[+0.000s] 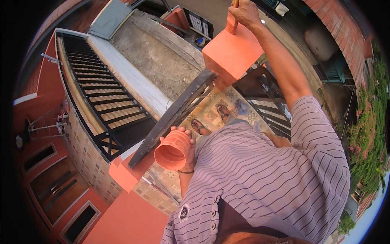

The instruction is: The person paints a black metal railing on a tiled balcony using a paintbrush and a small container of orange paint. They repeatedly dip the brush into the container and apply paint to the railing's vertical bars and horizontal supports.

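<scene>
My right hand (246, 13) grips the handle of a paintbrush (232, 23), whose bristles touch the flat top of an orange-painted square post (233, 50). Nearer to my body, my left hand (190, 152) is wrapped around a ridged plastic cup (172, 150) coated in orange paint. The cup tilts with its mouth towards me; a dark orange inside shows, but how much paint it holds cannot be told. A black railing top bar (173, 116) runs from the post down past the cup to a second orange post (128, 172).
Below me lies a patterned tile floor (210, 106), with my sandalled feet and a bluish crumpled cloth (241, 107) on it. Another black metal railing (103, 94) stands left, beyond a white ledge (128, 71). A concrete slab (155, 45) stretches ahead. Plants (365, 134) grow far right.
</scene>
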Action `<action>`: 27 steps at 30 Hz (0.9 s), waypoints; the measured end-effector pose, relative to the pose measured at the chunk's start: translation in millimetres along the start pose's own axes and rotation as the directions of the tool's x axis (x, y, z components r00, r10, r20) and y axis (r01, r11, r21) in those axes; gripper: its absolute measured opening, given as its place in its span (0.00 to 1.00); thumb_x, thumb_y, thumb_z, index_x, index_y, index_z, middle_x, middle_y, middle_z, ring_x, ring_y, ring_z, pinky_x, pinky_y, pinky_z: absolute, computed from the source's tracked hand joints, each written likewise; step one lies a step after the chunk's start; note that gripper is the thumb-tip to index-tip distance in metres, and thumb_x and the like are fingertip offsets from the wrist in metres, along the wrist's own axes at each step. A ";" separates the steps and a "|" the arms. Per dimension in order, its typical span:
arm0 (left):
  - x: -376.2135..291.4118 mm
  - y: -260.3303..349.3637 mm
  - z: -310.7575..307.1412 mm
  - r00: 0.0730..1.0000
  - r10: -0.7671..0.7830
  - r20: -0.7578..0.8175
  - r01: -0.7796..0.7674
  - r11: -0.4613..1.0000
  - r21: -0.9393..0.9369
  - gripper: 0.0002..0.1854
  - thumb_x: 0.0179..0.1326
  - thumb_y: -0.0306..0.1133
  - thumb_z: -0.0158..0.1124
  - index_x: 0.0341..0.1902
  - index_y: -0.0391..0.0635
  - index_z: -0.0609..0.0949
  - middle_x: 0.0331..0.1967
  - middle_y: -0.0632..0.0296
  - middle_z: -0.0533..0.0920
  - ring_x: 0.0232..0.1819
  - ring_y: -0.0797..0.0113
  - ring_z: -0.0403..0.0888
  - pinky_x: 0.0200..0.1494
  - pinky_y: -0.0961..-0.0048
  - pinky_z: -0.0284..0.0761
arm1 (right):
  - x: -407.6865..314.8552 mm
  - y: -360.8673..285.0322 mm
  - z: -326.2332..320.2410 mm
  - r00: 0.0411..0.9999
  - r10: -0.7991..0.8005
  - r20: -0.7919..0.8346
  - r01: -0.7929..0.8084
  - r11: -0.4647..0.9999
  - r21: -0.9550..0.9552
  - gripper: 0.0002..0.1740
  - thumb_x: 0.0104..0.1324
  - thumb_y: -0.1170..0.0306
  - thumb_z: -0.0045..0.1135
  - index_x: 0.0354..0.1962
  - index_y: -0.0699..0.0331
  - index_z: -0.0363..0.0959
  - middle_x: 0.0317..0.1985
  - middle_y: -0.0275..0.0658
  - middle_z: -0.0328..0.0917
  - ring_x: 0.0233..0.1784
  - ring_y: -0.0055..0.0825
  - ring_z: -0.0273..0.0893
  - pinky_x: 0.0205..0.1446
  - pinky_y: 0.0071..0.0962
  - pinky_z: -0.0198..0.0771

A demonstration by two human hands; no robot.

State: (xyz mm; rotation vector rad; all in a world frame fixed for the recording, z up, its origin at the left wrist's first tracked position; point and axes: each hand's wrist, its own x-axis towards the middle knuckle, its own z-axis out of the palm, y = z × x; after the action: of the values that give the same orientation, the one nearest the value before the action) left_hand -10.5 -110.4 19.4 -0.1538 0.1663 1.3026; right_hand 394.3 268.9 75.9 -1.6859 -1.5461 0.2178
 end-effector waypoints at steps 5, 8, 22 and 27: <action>-5.1 -1.3 -2.2 0.999 0.028 -0.033 -0.028 1.000 -0.009 0.32 0.79 0.61 0.53 0.68 0.45 0.76 0.60 0.47 0.79 0.63 0.45 0.76 0.56 0.48 0.83 | -21.1 -11.4 -7.3 0.919 0.079 0.386 -0.261 0.855 0.447 0.11 0.60 0.69 0.71 0.35 0.67 0.79 0.29 0.35 0.82 0.32 0.23 0.82 0.33 0.29 0.77; -0.9 -1.6 -5.2 0.999 0.011 -0.031 -0.012 1.000 -0.022 0.32 0.79 0.62 0.53 0.68 0.46 0.75 0.60 0.46 0.79 0.63 0.45 0.76 0.57 0.47 0.83 | -31.1 -11.2 14.5 0.895 0.056 0.442 -0.236 0.900 0.366 0.10 0.59 0.70 0.71 0.34 0.67 0.78 0.28 0.34 0.79 0.28 0.22 0.79 0.31 0.26 0.75; 3.9 -11.7 3.2 1.000 0.019 -0.002 -0.019 1.000 0.010 0.30 0.79 0.60 0.54 0.67 0.47 0.76 0.61 0.47 0.77 0.64 0.46 0.75 0.56 0.47 0.83 | 23.0 -14.3 23.2 0.992 -0.056 0.109 0.040 0.990 0.138 0.14 0.53 0.67 0.72 0.31 0.70 0.83 0.26 0.49 0.85 0.31 0.40 0.88 0.36 0.40 0.80; -0.5 -12.5 -1.8 0.998 0.057 -0.015 -0.058 0.998 -0.012 0.31 0.79 0.60 0.54 0.67 0.46 0.76 0.61 0.47 0.77 0.64 0.46 0.75 0.57 0.46 0.83 | -7.9 -28.7 -13.1 0.976 -0.079 0.201 -0.001 0.930 0.368 0.11 0.61 0.67 0.70 0.34 0.67 0.82 0.28 0.44 0.85 0.32 0.33 0.86 0.39 0.36 0.81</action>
State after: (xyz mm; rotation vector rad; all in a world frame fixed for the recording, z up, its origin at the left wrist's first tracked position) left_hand 1.4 -114.5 18.0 -0.1704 0.1757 1.3603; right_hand 379.0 253.5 100.1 -1.3679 -1.5757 0.6443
